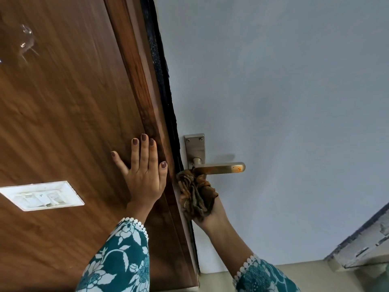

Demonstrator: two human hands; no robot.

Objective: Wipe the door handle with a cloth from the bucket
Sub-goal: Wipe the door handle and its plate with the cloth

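1 soft, floppy cloth (196, 196) bunched in the right hand (207, 216), closed around it, probably damp; the rigid door handle (219, 167) takes pressure anywhere along its bar.

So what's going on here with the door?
A person is cleaning a door handle. The right hand holds a bunched brown cloth pressed up against the underside of the metal lever, near where it joins its plate. The far end of the lever shows an orange, rust-like stain that the cloth is not touching. The left hand lies flat, fingers spread, on the brown wooden panel beside the handle, as if bracing. A white switch plate is set into that panel. No bucket is in view.
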